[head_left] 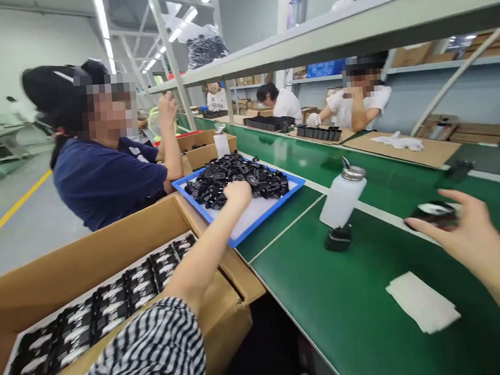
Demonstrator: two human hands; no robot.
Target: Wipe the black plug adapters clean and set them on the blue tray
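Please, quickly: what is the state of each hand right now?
Left hand: on black plastic parts in a blue tray; grip cannot be told.
Right hand: closed, holding a black plastic part.

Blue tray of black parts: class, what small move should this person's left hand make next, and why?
Probably lift one black plastic part from the heap in the blue tray: the left hand rests on that heap, while the right hand is occupied at a dark piece above the green bench.

Left hand (237, 193) on black plastic parts (236, 177) in blue-rimmed tray (269, 214); right hand (458, 233) touching black part (434, 216) over green workbench (348, 312); white cloth (423, 302) below.
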